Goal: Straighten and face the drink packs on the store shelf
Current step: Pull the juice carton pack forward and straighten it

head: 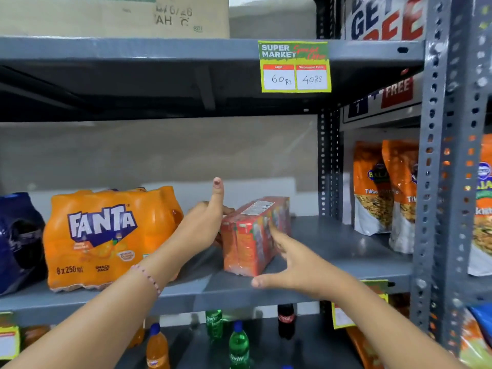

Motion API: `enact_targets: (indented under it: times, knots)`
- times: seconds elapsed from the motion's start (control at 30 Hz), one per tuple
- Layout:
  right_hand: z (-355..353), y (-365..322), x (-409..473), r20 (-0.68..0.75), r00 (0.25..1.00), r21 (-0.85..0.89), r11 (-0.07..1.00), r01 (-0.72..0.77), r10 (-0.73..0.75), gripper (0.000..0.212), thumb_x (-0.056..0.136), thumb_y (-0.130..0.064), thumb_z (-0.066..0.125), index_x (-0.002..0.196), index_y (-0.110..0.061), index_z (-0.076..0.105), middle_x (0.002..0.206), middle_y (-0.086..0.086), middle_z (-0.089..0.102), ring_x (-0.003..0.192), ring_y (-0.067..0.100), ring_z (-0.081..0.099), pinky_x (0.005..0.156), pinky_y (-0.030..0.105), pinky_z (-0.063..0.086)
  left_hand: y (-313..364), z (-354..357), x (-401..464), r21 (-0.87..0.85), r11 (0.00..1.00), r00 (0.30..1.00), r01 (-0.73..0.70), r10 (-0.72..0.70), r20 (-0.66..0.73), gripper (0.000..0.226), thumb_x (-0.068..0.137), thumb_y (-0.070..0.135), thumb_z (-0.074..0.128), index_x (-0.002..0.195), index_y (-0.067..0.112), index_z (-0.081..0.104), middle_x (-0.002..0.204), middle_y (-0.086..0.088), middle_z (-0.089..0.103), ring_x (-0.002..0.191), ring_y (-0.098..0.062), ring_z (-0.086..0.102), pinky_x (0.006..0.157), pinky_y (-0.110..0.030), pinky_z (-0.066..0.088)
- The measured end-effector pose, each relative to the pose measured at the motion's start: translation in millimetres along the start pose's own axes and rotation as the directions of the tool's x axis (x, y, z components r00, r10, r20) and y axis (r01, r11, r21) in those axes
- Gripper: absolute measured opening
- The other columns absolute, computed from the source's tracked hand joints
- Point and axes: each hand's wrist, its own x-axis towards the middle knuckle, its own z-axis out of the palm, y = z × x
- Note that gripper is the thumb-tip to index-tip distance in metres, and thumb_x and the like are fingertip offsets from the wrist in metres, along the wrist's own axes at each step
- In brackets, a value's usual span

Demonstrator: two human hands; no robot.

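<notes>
A red shrink-wrapped pack of juice cartons [250,235] stands on the grey shelf [332,251], turned at an angle with its narrow end toward me. My left hand [205,222] lies flat against the pack's left side, thumb pointing up. On the pack's right side rests my right hand [290,259], fingers spread and thumb near the shelf's front edge. To the left stands an orange Fanta 8 x 250 ml pack [106,235], label facing front. A dark blue drink pack [18,241] sits at the far left, partly cut off.
Orange snack pouches [383,190] stand beyond the perforated upright [327,166] on the right. A price tag [295,66] hangs from the shelf above. Loose Sprite, Fanta and Coca-Cola bottles [239,342] stand on the shelf below. Bare shelf lies right of the red pack.
</notes>
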Motion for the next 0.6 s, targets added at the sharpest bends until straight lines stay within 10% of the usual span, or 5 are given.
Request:
enact_targets:
  times: [0.1,0.27,0.5,0.6]
  knots:
    - [11.0,-14.6,-8.0,-0.038,0.999,0.119,0.992,0.041,-0.036,0.131,0.047,-0.057,0.094,0.154,-0.041,0.020,0.144,-0.030,0.051,0.131,-0.011,0.046,0.114,0.029,0.039,4.1,-3.9,-16.7,-0.017,0.997,0.997,-0.071,0.071,0.043,0.130,0.048,0.098,-0.012,0.086,0.015,0.081,0.073,-0.012,0.075,0.064,-0.022,0.070,0.074,-0.032,0.055]
    - [25.7,-28.0,-9.2,-0.279,0.957,0.114,0.992,-0.047,0.078,0.118,0.040,-0.056,0.095,0.133,-0.039,0.025,0.105,-0.020,0.064,0.098,-0.003,0.063,0.078,0.016,0.050,21.2,-10.2,-24.5,-0.120,0.988,0.983,-0.093,0.110,0.146,0.109,0.026,0.102,-0.010,0.096,0.053,0.057,0.087,0.001,0.076,0.108,-0.020,0.056,0.106,-0.034,0.025]
    - [-11.7,10.2,-4.4,-0.218,0.974,0.265,0.964,-0.009,0.069,0.078,0.054,-0.009,0.086,0.114,-0.034,0.044,0.111,-0.004,0.069,0.096,0.004,0.071,0.078,0.027,0.059,32.3,-10.0,1.8,-0.002,0.999,0.940,-0.041,0.039,0.340,0.100,0.084,0.076,-0.009,0.093,0.031,0.079,0.120,0.007,0.069,0.129,-0.012,0.046,0.112,-0.036,0.017]
    - [-44.6,29.1,-0.4,-0.161,0.982,0.263,0.963,-0.055,0.100,0.081,0.052,-0.013,0.089,0.120,-0.035,0.049,0.119,0.001,0.069,0.102,0.011,0.072,0.079,0.033,0.061,21.8,4.6,23.6,0.008,1.000,0.996,0.001,-0.001,0.091,0.079,0.096,0.067,0.013,0.119,0.021,0.074,0.129,-0.004,0.058,0.127,-0.024,0.048,0.105,-0.034,0.031]
